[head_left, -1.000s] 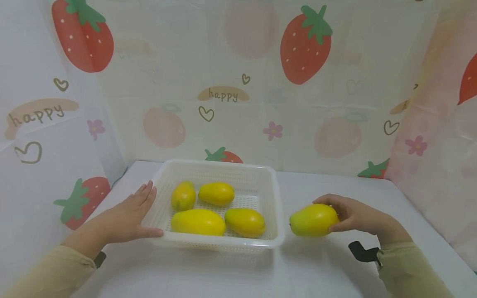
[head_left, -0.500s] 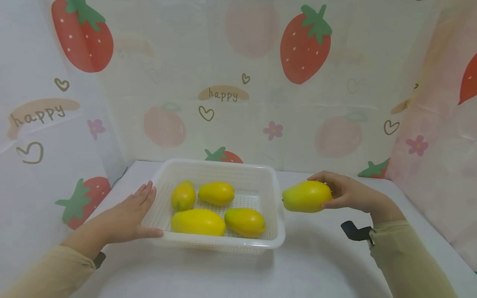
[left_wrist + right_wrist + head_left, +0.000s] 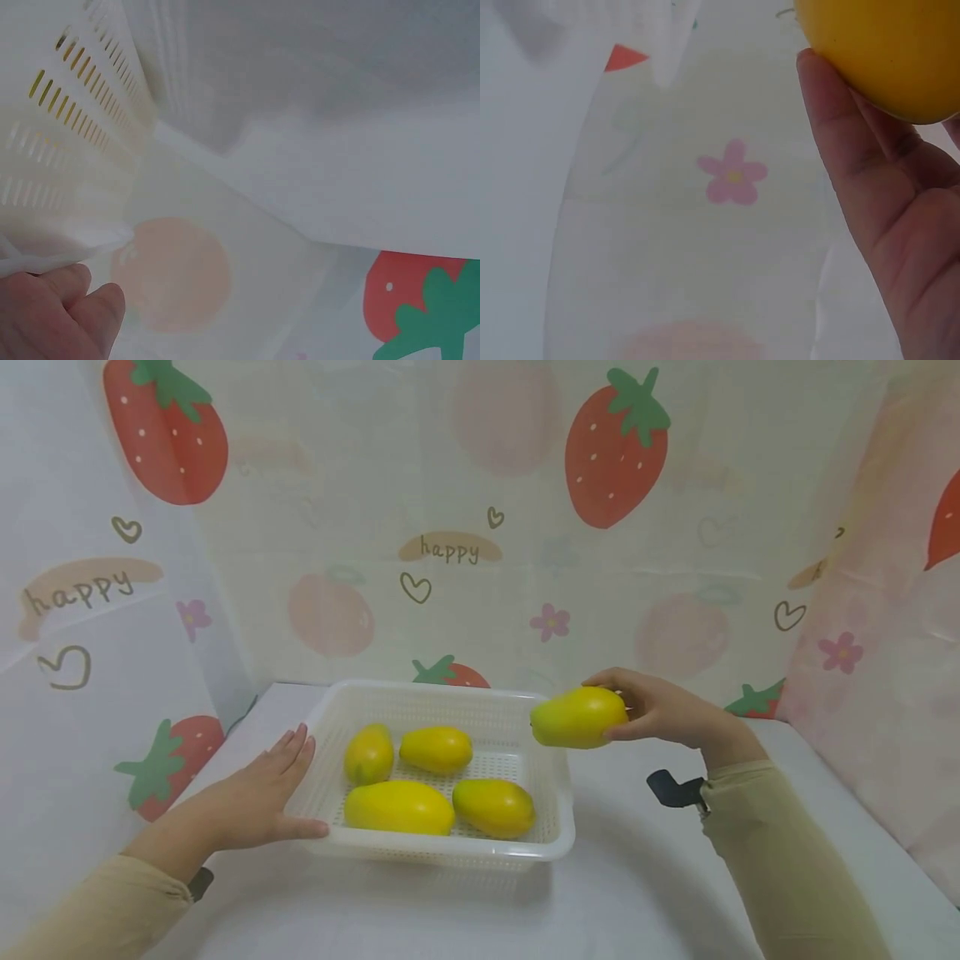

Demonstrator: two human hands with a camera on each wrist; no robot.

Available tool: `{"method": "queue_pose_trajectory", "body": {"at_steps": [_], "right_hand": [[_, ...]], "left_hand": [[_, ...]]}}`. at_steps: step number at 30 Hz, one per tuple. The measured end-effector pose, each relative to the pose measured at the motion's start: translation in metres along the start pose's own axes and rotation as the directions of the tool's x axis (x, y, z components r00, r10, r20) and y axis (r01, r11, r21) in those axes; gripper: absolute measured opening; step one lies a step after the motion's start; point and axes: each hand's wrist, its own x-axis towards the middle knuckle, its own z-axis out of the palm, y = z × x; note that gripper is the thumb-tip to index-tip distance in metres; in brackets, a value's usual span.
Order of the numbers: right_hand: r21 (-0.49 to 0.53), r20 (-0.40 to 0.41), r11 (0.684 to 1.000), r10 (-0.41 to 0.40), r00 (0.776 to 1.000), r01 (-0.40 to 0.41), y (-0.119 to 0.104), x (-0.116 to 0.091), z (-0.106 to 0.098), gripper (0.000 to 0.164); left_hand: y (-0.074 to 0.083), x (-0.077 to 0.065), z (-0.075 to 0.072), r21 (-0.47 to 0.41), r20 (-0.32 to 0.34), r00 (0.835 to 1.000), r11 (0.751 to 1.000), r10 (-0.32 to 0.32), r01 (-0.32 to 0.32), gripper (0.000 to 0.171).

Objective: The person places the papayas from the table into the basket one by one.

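Note:
A yellow papaya (image 3: 579, 717) with a greenish tip is held by my right hand (image 3: 663, 714), thumb on the near side and fingers over the top. It is raised, overlapping the right rim of a white plastic basket (image 3: 450, 843) in the head view. In the right wrist view the fingertips press against the papaya's yellow skin (image 3: 892, 52). My left hand (image 3: 251, 797) rests at the basket's left rim with fingers straight and thumb along the front corner. Several papayas lie inside the basket, among them a large one (image 3: 399, 807) at the front left.
The basket stands on a white-covered table (image 3: 637, 893). Behind it rises a backdrop (image 3: 517, 577) printed with strawberries and hearts, and patterned side walls (image 3: 892, 693) flank the table. A dark wrist mount (image 3: 675, 789) sits under the right sleeve.
My right hand has lifted the papaya and carried it up and left, from beside the basket to its right rim. My left hand and the basket have stayed in place.

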Motion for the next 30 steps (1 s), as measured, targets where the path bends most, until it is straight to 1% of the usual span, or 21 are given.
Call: {"method": "queue_pose_trajectory", "body": {"at_steps": [3, 8, 15, 19, 25, 30], "right_hand": [[0.014, -0.006, 1.000, 0.016, 1.000, -0.016, -0.003, 0.011, 0.001, 0.050], [0.030, -0.019, 0.997, 0.069, 0.997, -0.068, -0.009, 0.026, 0.006, 0.048], [0.020, -0.027, 0.995, 0.100, 0.995, -0.099, -0.014, 0.047, 0.013, 0.048], [-0.007, -0.048, 0.990, 0.144, 0.988, -0.144, -0.015, 0.058, 0.017, 0.049], [-0.045, -0.074, 0.976, 0.212, 0.975, -0.215, -0.015, 0.070, 0.023, 0.049], [-0.050, -0.077, 0.969, 0.237, 0.968, -0.241, -0.016, 0.076, 0.026, 0.047]], "left_hand": [[0.000, 0.000, 0.000, -0.007, -0.002, 1.000, 1.000, 0.003, -0.003, 0.119], [-0.001, 0.001, 0.000, -0.014, 0.001, 1.000, 1.000, -0.003, 0.003, 0.119], [-0.002, 0.002, 0.002, -0.014, 0.000, 1.000, 1.000, -0.004, 0.004, 0.119], [-0.003, 0.003, 0.002, -0.010, -0.005, 1.000, 1.000, -0.001, 0.001, 0.119], [-0.001, 0.003, 0.002, 0.000, -0.009, 1.000, 1.000, -0.004, 0.004, 0.120], [-0.001, 0.003, 0.001, -0.011, -0.006, 1.000, 1.000, -0.009, 0.009, 0.119]]}}
